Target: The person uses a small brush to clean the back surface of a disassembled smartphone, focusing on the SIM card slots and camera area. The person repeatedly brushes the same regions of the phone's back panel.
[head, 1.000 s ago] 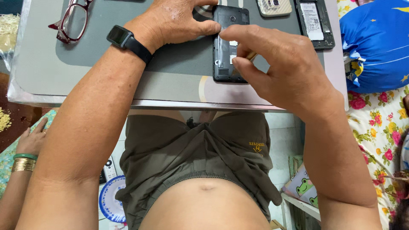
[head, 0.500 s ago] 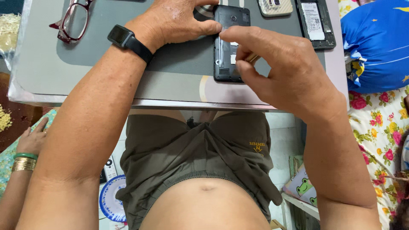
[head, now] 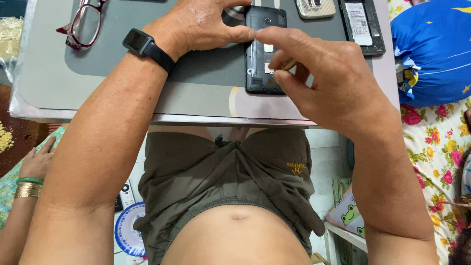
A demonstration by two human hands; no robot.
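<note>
Here the person sat at a small grey table (head: 68, 88), and an opened black phone (head: 262, 54) lay flat on it with the back cover off, so that the inside parts faced up. The left hand (head: 201, 27) rested on the table at the phone's left edge, and its thumb pressed against the side of the phone, probably to keep it from sliding. This hand was not closed around anything; it only braced the phone. The right hand (head: 328, 78) came over the phone from the right, and its thumb and first finger pinched a thin brownish tool (head: 288, 64) whose tip went down toward the middle of the open back. It seemed to be held low for fine work.

So the phone lay between both hands, touching the left one, and under the right fingers. A pair of red glasses (head: 83, 24) lay well apart at the left. Another opened phone (head: 362, 24) lay near the far right corner.
</note>
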